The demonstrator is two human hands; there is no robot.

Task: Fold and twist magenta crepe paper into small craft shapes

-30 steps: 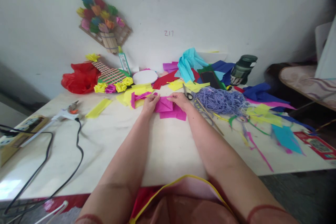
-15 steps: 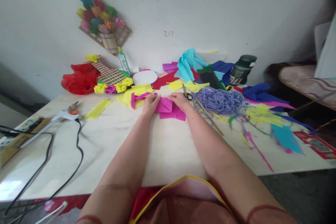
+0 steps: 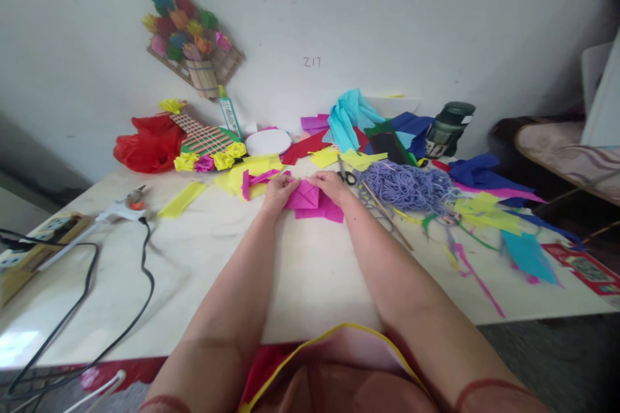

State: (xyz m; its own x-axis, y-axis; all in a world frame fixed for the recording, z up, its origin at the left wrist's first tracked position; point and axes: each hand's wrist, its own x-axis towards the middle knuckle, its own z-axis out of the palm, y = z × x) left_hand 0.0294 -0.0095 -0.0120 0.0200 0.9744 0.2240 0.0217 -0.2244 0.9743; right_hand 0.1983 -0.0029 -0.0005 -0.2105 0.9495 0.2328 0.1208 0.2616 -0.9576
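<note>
One magenta paper sheet (image 3: 306, 197), its face marked by diagonal creases, is held partly over a second magenta sheet (image 3: 323, 213) on the pale desk (image 3: 320, 277). The left hand (image 3: 279, 192) has its grip pinched on the left side, the right hand (image 3: 330, 186) its own on the top right edge. Folded magenta strips (image 3: 245, 186) and yellow paper (image 3: 236, 171) lie beside the left hand; black-handled scissors (image 3: 345, 172) lie just beside the right, near tangled lavender cord (image 3: 407, 185) and a thin stick (image 3: 387, 214). The left hand hides the sheet's left edge, and the fingertips' exact hold is too small to make out
</note>
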